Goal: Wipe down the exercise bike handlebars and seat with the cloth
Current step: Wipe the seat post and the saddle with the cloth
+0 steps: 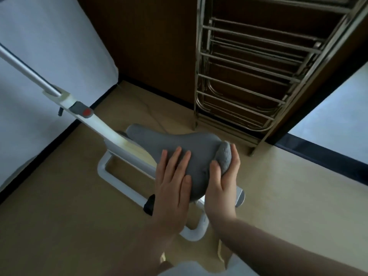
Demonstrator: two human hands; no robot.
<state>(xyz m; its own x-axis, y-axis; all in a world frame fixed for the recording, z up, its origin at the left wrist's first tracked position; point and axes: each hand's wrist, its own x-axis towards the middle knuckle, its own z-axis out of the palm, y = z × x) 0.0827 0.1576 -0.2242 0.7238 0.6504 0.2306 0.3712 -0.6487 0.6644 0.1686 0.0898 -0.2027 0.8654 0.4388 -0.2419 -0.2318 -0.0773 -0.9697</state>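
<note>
The grey bike seat sits in the middle of the view, its narrow nose pointing up-left. My left hand lies flat on the seat's rear left part, fingers spread, holding nothing. My right hand is closed around a bunched grey cloth and presses it against the seat's rear right edge. The white bike frame runs up-left from under the seat to a silver post. The handlebars are out of view.
A folded metal drying rack leans against dark wood panels at upper right. White panels stand at the left, and another white panel at the right. The white base bar of the bike rests on the tan floor.
</note>
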